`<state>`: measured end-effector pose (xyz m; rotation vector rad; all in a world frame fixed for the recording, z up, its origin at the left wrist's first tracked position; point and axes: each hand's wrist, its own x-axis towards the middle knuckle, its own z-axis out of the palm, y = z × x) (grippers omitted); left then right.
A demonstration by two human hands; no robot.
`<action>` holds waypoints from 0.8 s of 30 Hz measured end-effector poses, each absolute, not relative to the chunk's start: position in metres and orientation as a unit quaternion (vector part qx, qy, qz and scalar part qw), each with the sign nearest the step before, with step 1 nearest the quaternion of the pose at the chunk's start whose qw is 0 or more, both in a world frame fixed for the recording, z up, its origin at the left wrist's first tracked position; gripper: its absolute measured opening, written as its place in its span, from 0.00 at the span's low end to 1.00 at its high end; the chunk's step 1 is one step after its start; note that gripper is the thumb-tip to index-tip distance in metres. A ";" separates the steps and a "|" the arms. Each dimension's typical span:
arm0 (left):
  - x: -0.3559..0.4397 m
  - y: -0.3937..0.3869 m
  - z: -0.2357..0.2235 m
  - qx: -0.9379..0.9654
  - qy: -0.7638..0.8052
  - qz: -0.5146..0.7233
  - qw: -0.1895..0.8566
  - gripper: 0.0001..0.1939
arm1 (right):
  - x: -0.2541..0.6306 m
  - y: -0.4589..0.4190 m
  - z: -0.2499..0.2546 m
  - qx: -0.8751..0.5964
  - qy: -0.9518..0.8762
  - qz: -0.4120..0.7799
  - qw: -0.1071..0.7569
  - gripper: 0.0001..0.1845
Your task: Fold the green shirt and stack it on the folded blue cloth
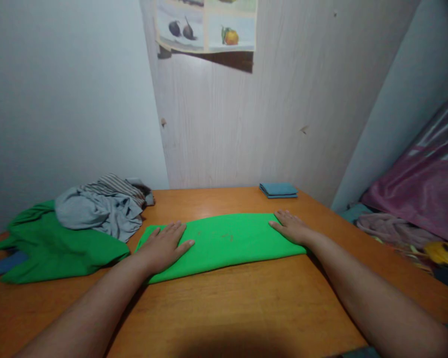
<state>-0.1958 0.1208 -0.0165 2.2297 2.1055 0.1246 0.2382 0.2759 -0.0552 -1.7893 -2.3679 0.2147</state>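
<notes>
We find the cloth point(229, 248) on the desk point(246, 303), just right of a clothes pile point(93, 214). It is bright green, folded into a flat band, with small brownish marks near its middle. Its long axis runs left to right, the right end slightly farther from us. We note the left hand point(166, 248) palm down on the left end, grip spread, fingers pointing away and rightward. The right hand point(289, 226) lies flat on the right end, grip also spread, fingers pointing away and leftward.
</notes>
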 end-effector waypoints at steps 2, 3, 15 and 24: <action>-0.193 0.119 -0.015 0.723 0.689 0.035 0.037 0.44 | 0.241 0.278 -0.058 -0.599 -0.794 0.068 0.079 0.50; -0.192 0.119 -0.015 0.722 0.690 0.034 0.035 0.43 | 0.241 0.278 -0.059 -0.599 -0.794 0.063 0.076 0.49; -0.180 0.110 -0.007 0.713 0.697 0.048 0.059 0.45 | 0.209 0.260 -0.061 -0.489 -0.862 0.074 0.111 0.45; -0.202 0.116 -0.009 0.691 0.721 0.033 0.036 0.42 | 0.199 0.250 -0.048 -0.498 -0.863 0.060 0.066 0.48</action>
